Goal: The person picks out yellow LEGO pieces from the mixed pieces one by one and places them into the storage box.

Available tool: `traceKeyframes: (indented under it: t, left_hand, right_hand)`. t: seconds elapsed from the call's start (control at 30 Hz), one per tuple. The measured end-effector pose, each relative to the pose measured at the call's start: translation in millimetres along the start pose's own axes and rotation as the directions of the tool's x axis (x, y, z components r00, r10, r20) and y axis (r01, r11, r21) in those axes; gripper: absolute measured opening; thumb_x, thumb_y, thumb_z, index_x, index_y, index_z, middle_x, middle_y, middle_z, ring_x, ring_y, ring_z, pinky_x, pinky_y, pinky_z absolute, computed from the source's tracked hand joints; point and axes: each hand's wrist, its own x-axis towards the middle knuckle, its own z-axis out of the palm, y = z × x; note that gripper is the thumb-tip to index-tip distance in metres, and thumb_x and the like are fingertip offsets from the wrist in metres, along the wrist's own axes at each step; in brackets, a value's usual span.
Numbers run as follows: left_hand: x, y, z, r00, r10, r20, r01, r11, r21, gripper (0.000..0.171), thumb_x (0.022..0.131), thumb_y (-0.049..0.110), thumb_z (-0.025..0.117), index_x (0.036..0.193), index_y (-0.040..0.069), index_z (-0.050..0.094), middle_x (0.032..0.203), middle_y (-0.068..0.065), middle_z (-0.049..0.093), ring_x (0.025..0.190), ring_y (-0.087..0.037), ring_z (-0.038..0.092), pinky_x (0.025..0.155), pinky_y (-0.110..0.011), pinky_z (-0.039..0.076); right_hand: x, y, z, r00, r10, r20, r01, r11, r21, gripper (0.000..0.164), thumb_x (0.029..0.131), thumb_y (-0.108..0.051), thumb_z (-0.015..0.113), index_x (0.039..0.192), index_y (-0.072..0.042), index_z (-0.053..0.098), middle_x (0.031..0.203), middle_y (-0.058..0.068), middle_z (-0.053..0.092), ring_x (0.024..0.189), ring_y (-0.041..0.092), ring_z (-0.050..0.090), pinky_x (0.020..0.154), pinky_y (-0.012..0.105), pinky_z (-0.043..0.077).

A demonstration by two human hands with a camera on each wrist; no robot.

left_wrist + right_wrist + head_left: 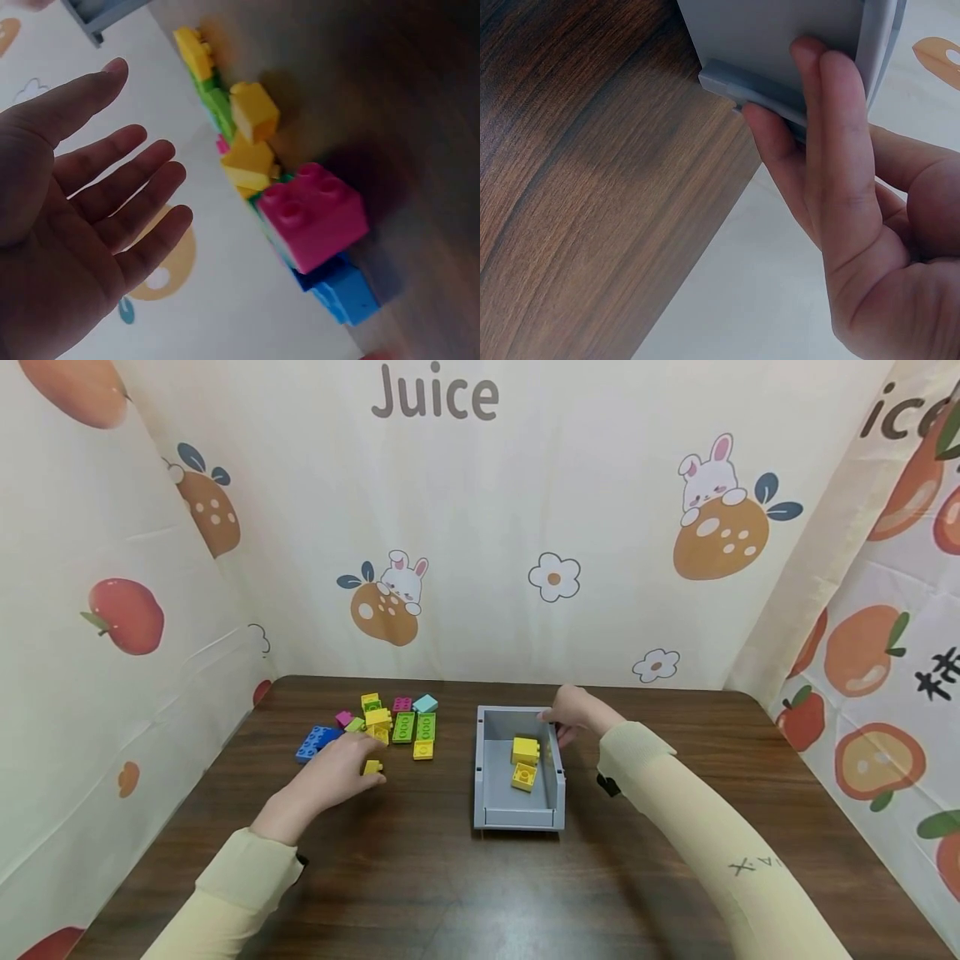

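My left hand (333,774) hovers palm down at the near side of a loose group of toy building bricks, fingers spread and holding nothing. Close to it are a small yellow brick (372,767), a blue brick (311,744) and, in the left wrist view, a pink brick (315,217). To the right stands a grey open-topped bin (482,781) with two yellow bricks (526,751) inside. My right hand (581,713) pinches the bin's right wall near the far end. Its fingers (845,142) lie against the outside; the thumb reaches over the rim.
Green bricks (403,727), a light blue brick (425,703) and a magenta brick (402,704) lie in the group toward the table's back edge. The dark wooden table (420,885) meets a printed curtain (480,610) behind and at both sides.
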Motion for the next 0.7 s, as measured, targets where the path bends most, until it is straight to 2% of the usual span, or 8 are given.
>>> traceKeyframes:
  t: [0.33,0.7]
  left_hand:
    - [3.7,-15.8,12.6,0.997,-0.034,0.070,0.034,0.999,-0.006,0.048,0.080,0.023,0.075,0.121,0.001,0.061,0.114,-0.014,0.064,0.101,-0.028,0.058,0.091,-0.049,0.049]
    - [13.6,-21.8,25.2,0.990,-0.058,0.132,0.049,0.997,0.067,0.047,0.078,0.020,0.077,0.118,0.000,0.063,0.112,-0.016,0.065,0.101,-0.030,0.060,0.090,-0.049,0.050]
  right_hand:
    - [0.4,0.5,0.6,1.000,-0.001,0.004,0.001,1.000,0.010,0.030,0.094,-0.023,0.058,0.090,0.006,0.066,0.068,0.011,0.062,0.050,0.015,0.064,0.073,0.038,0.057]
    - [0.1,1.8,0.2,1.000,0.001,0.006,-0.001,1.000,0.031,0.030,0.093,-0.023,0.060,0.095,0.007,0.065,0.072,0.013,0.063,0.052,0.015,0.065,0.064,0.032,0.058]
